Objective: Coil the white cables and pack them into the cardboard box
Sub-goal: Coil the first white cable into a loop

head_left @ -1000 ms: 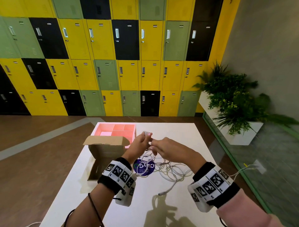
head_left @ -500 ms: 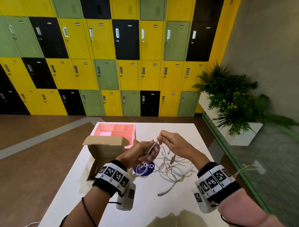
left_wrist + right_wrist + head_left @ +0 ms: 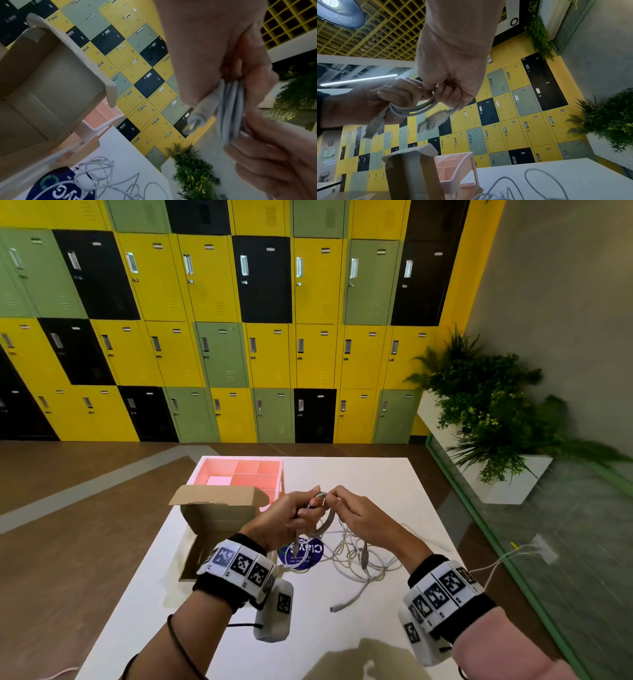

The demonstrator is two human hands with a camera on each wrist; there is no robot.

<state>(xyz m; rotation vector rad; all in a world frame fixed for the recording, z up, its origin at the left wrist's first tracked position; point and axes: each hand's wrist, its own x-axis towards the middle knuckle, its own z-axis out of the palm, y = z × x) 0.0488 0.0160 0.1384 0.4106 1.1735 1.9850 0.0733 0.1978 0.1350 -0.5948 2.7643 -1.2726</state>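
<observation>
Black wristbands [image 3: 228,583] with white tag-printed panels — pink sleeve [image 3: 507,652] on the right, thin black cord [image 3: 178,642] on the left.

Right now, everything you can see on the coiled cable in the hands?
The coiled cable is white to pale grey, smooth and round like plastic sheathing, wound into several small loops. The left hand grips the bundle; the right hand pinches its top. It is held in the air above the table, clear of the cardboard box. Two plug ends hang loose below the coil, blurred.
</observation>
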